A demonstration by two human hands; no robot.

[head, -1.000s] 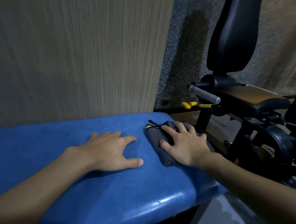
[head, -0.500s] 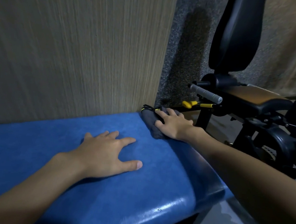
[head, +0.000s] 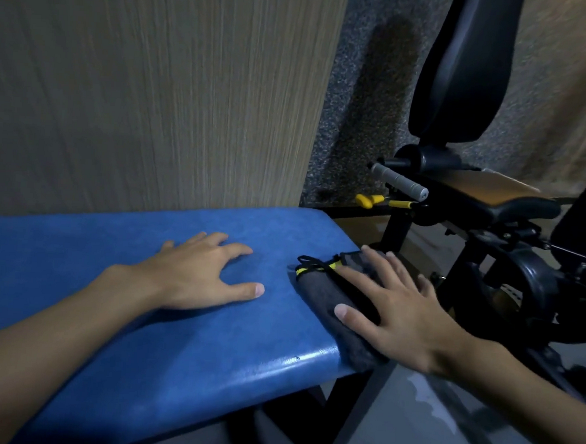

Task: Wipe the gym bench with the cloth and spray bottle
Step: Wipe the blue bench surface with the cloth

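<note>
In the head view the right hand point(head: 402, 317) lies flat, its fingers point(head: 349, 314) straight and spread, and presses the folded grey cloth point(head: 324, 299) onto the right end of the blue table point(head: 111, 245), just at the edge. The left hand point(head: 195, 274) rests open on the pad near it and holds nothing. I judge that the wiping is in progress: the near edge shines as if wet, but how much surface is already wiped I cannot tell, and the spray bottle is not in view.
</note>
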